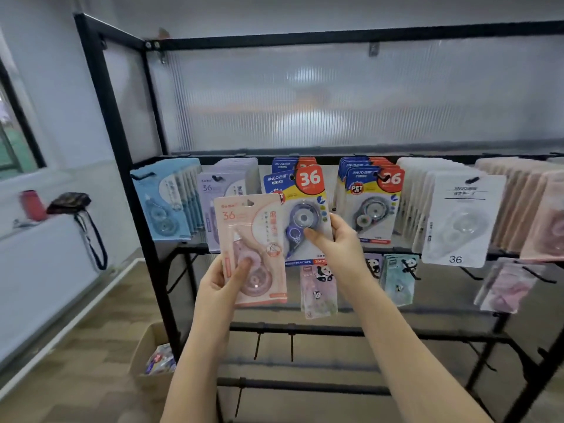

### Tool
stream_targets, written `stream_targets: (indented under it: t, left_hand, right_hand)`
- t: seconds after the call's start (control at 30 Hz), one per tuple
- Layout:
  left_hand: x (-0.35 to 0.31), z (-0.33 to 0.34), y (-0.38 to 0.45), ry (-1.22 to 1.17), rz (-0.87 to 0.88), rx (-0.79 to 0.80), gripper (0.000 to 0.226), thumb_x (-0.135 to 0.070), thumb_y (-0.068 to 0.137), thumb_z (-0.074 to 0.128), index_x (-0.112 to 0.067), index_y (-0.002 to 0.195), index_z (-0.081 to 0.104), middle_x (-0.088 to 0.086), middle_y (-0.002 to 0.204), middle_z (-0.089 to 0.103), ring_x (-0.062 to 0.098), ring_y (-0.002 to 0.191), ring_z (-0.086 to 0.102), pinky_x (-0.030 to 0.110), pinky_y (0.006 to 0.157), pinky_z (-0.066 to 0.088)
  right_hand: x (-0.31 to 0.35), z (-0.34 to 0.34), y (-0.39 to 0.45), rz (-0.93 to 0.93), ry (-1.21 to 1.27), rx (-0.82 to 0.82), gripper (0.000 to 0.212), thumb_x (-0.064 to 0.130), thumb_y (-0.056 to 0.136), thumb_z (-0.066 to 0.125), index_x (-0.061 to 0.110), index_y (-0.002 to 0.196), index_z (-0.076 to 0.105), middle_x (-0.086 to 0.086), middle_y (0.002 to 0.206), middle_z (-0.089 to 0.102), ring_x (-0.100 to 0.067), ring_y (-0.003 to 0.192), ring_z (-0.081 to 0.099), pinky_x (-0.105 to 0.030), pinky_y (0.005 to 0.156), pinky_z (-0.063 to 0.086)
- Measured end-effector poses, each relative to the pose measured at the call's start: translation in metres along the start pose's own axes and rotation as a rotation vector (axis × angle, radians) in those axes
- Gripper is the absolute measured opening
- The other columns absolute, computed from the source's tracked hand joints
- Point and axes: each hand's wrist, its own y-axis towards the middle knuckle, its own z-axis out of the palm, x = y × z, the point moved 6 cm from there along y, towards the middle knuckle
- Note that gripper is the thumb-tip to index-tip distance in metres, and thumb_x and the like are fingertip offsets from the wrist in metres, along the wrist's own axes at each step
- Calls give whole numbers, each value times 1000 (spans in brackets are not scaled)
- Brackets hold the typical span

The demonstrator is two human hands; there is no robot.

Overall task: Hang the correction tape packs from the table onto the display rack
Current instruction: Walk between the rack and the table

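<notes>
The display rack (305,160) already carries many hung rows of packs. The left hand (219,288) has its grip clamped on a pink correction tape pack (250,248), held up before the rack, not yet hung. The right hand (338,242) pinches the blue pack (300,215) at a hook, apparently mid-hanging; the counter is out of view, so the remainder cannot be told.

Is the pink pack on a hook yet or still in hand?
In hand: the left hand grips the pink pack in front of the rack, its hang hole free.

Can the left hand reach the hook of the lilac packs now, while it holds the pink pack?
Probably yes. The left hand grips the pink pack just below and in front of the lilac packs, and nothing stands between. The right hand holds the blue pack beside them.
</notes>
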Motion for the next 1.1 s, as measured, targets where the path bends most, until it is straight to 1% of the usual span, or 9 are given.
stream_targets:
  t: [0.07,0.2,0.33,0.47,0.67,0.87,0.93,1.03,1.1]
  left_hand:
    - [1,0,0,2,-2,-25,48,-49,61,75,-21,100,67,4,97,74,17,87,70,26,74,54]
    - [5,0,-2,10,-27,-10,35,-34,75,71,-18,106,65,5,99,74,20,91,70,29,77,54]
    - [6,-3,0,19,-46,12,33,-28,76,64,-17,107,65,4,97,74,18,89,71,23,71,56]
    - [6,-10,5,6,-77,55,32,-24,79,63,-15,110,64,5,99,74,18,88,71,21,69,56]
    - [9,-23,10,5,-114,106,36,-29,77,63,-17,111,63,3,99,74,17,90,71,21,70,55]
    - [23,-30,7,15,-171,168,40,-32,80,63,-16,117,62,5,107,72,22,100,68,34,88,54]
    - [30,-27,4,-3,-200,206,41,-31,79,63,-15,116,62,6,107,72,23,100,68,34,88,54]
    - [45,-19,-1,-11,-233,275,42,-33,77,65,-16,115,62,3,104,73,20,97,69,31,84,52]
    - [56,-10,-5,-23,-266,313,43,-34,74,66,-16,113,63,2,101,74,19,93,70,30,81,53]
  right_hand:
    - [-7,0,5,25,4,-6,21,15,89,65,25,107,61,9,103,69,-1,94,62,-14,73,47]
    - [-25,2,20,88,7,-45,20,17,90,64,22,109,60,10,101,67,0,92,59,-18,71,43]
    - [-41,5,59,133,-105,-98,9,20,91,62,15,98,60,3,87,62,-11,78,54,-25,65,40]
    - [-59,9,91,184,-83,-141,14,22,91,63,11,96,57,4,78,55,-17,79,49,-26,62,37]
    - [-85,10,102,335,-242,-191,46,43,92,56,6,118,55,-9,107,59,-26,98,53,-34,80,38]
    - [-114,14,55,415,-503,-152,39,21,96,55,3,130,50,-12,127,57,-29,116,54,-34,90,42]
    - [-124,14,31,399,-598,-90,32,14,96,52,2,126,51,-13,123,58,-28,116,55,-34,93,43]
    - [-127,9,0,327,-740,-14,20,11,96,49,5,112,58,-6,105,61,-24,106,59,-27,80,42]
    - [-122,-1,-16,274,-825,-9,25,14,97,48,3,117,59,-8,111,62,-22,107,58,-29,85,44]
